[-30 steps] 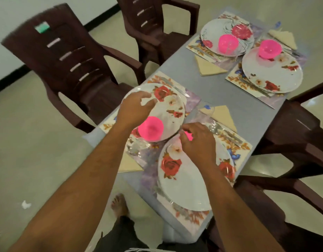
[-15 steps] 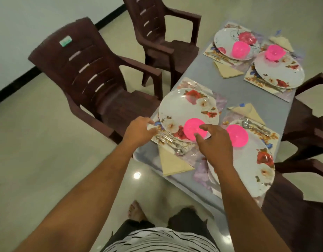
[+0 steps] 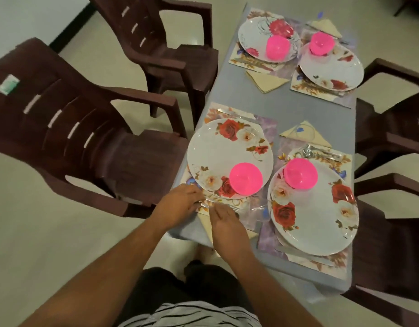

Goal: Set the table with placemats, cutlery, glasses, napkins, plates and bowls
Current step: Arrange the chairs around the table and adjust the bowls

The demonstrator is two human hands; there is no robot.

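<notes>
Table (image 3: pixel 284 109), grey and rectangular, carrying four floral settings. Just beyond both hands: round white rose-patterned plate (image 3: pixel 227 152) bearing a pink plastic bowl (image 3: pixel 245 178). Between hands and plate, on the floral placemat (image 3: pixel 260 123), thin metal cutlery (image 3: pixel 227 207). Left hand (image 3: pixel 178 204) curled at the cutlery's outer end, probably pinching it, though blurred. Right hand (image 3: pixel 224 220) half-curled alongside, grip impossible to tell. Best to slide the cutlery parallel to the plate's near edge, clear of the rim, gently.
</notes>
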